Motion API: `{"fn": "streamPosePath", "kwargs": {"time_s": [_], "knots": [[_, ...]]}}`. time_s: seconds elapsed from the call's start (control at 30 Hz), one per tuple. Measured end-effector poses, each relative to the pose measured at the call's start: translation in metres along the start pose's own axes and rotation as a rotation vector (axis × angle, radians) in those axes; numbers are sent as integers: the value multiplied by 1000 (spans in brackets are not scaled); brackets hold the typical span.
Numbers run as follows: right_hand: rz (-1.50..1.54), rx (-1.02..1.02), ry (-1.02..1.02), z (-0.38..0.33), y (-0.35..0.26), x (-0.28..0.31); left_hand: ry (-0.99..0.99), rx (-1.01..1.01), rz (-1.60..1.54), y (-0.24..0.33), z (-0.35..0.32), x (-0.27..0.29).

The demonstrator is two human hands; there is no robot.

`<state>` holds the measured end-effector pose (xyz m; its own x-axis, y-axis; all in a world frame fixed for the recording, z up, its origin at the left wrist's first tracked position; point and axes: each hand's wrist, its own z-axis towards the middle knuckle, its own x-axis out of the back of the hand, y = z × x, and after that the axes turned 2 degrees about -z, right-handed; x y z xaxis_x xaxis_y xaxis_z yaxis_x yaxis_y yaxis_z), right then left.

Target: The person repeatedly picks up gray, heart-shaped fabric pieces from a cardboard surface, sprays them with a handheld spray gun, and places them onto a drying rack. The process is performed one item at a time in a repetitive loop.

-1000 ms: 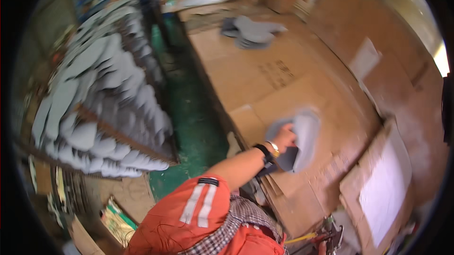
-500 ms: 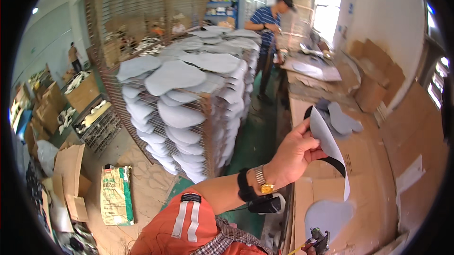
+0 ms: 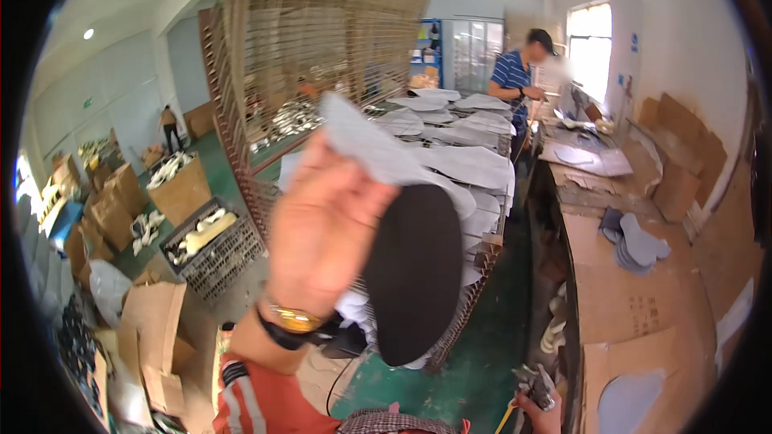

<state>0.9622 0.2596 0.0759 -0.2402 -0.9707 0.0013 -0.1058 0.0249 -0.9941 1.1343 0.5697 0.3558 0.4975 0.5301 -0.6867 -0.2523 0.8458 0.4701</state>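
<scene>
My left hand, blurred by motion, is raised in front of the wire rack. It grips insole-shaped pieces by the edge: a grey face stands above the fingers, and a black face hangs below them. Whether these are two separate pieces I cannot tell. At the lower right, my right hand is closed around a small metal tool, apparently a spray gun, with a yellow hose. Grey insole pieces cover the rack's top. Another grey insole lies on the cardboard-covered bench.
More grey insoles are piled farther along the bench. A co-worker in a striped shirt stands at its far end. Left of the rack are a plastic crate and cardboard boxes. Green floor runs between rack and bench.
My left hand has swung left from over the bench to the rack, carrying the insole pieces. My view has turned left. The spray gun stays in my right hand.
</scene>
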Motion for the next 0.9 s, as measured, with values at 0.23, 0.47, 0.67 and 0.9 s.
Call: {"fn": "streamPosePath", "kwargs": {"time_s": [0.23,0.47,0.67,0.9], "knots": [[99,19,-216,68,7,-60,-1,-246,278,97,61,47],[120,37,-221,109,29,-78,211,-252,334,103,159,97],[64,32,-32,110,33,-82,246,-101,354,61,296,196],[-12,39,195,87,6,-111,242,-370,1399,12,388,219]]}}
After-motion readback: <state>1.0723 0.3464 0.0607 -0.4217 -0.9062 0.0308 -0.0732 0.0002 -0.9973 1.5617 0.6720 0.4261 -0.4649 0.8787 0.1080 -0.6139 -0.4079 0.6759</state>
